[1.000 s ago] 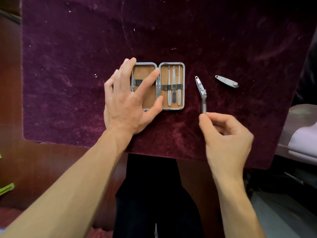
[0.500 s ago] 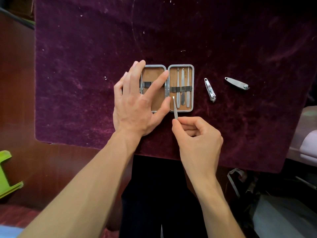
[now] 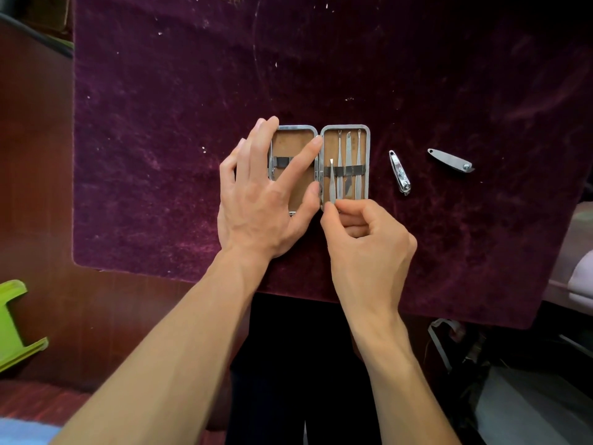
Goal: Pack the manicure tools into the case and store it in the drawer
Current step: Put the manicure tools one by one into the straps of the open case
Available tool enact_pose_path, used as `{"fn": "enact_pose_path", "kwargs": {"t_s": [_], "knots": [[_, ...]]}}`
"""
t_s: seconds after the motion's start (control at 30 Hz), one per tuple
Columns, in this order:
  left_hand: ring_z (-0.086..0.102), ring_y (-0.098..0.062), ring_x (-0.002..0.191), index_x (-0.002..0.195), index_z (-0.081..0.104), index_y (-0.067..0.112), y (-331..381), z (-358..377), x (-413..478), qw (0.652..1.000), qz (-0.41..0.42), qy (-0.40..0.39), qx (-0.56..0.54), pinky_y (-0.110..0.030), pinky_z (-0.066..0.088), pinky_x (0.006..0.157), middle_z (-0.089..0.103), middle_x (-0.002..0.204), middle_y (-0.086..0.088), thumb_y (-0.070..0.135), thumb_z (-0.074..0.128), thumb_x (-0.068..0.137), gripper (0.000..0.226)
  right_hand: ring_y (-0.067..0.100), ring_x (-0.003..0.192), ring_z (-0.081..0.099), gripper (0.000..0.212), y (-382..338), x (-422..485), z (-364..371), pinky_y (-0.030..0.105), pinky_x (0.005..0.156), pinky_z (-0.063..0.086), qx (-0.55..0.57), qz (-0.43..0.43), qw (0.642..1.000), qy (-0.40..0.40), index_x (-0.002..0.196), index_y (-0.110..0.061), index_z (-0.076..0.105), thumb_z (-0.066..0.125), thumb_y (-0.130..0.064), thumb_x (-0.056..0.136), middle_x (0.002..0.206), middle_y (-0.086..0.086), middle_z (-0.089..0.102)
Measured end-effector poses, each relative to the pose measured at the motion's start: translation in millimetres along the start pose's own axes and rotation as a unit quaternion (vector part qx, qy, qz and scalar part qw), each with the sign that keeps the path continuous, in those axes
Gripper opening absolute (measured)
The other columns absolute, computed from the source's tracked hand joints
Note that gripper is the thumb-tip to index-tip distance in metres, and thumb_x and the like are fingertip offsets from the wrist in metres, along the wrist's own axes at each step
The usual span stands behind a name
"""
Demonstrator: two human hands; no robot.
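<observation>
An open metal-rimmed manicure case (image 3: 368,146) with tan lining lies on the purple velvet cloth (image 3: 160,155). My left hand (image 3: 260,194) rests flat on its left half, fingers straight. My right hand (image 3: 362,232) pinches the near end of small tweezers (image 3: 331,178), which sit under the dark elastic strap in the right half, beside three thin tools (image 3: 349,162). A small nail clipper (image 3: 399,171) and a larger clipper (image 3: 451,160) lie on the cloth to the right of the case.
The cloth covers a dark wooden table (image 3: 35,155). A green plastic object (image 3: 12,322) sits at the lower left. Pale fabric (image 3: 582,277) and clutter lie off the table's right edge.
My right hand carried the tweezers from beside the small clipper to the case and slid them under the strap in the right half. My left hand stayed on the left half.
</observation>
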State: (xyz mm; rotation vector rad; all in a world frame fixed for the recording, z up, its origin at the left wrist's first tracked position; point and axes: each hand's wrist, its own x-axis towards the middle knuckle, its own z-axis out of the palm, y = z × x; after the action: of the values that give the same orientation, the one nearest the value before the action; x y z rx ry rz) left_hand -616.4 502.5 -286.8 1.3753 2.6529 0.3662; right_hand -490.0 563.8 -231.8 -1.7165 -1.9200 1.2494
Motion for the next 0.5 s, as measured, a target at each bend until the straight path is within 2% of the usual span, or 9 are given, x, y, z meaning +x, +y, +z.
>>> {"fn": "enact_pose_path", "kwargs": {"t_s": [0.1, 0.17, 0.37, 0.5], "knots": [[0.035, -0.032, 0.152, 0.152, 0.044, 0.040, -0.1, -0.4, 0.4, 1.000, 0.001, 0.002, -0.003, -0.047, 0.031, 0.117, 0.039, 0.160, -0.016, 0.049, 0.049, 0.102, 0.052, 0.008, 0.066, 0.069, 0.005, -2.0, 4.2, 3.9, 0.031, 0.066, 0.062, -0.046, -0.028, 0.998, 0.015, 0.089, -0.020, 0.080, 0.080, -0.023, 0.093, 0.082, -0.008, 0.074], [0.035, -0.032, 0.151, 0.152, 0.044, 0.040, -0.1, -0.5, 0.4, 1.000, 0.001, 0.001, -0.003, -0.047, 0.032, 0.117, 0.040, 0.160, -0.017, 0.050, 0.048, 0.102, 0.052, 0.009, 0.065, 0.066, 0.008, -2.3, 6.2, 6.1, 0.037, 0.064, 0.060, -0.065, -0.037, 0.997, 0.021, 0.087, -0.018, 0.080, 0.080, -0.023, 0.093, 0.081, -0.007, 0.072], [0.034, -0.032, 0.152, 0.152, 0.044, 0.040, -0.1, -1.2, 0.2, 1.000, 0.001, -0.004, -0.004, -0.047, 0.031, 0.118, 0.039, 0.161, -0.017, 0.050, 0.049, 0.101, 0.052, 0.009, 0.065, 0.063, 0.009, -4.2, 9.7, 9.7, 0.038, 0.062, 0.060, -0.080, -0.064, 0.994, 0.040, 0.088, -0.017, 0.081, 0.080, -0.024, 0.094, 0.082, -0.005, 0.072], [0.034, -0.032, 0.152, 0.153, 0.043, 0.040, 0.1, -1.1, 0.0, 1.000, 0.001, -0.006, -0.004, -0.048, 0.031, 0.117, 0.039, 0.161, -0.016, 0.051, 0.049, 0.101, 0.053, 0.009, 0.064, 0.063, 0.010, -3.2, 10.2, 7.6, 0.036, 0.063, 0.060, -0.071, -0.080, 0.994, 0.038, 0.102, -0.017, 0.084, 0.079, -0.024, 0.096, 0.086, -0.005, 0.074]]}}
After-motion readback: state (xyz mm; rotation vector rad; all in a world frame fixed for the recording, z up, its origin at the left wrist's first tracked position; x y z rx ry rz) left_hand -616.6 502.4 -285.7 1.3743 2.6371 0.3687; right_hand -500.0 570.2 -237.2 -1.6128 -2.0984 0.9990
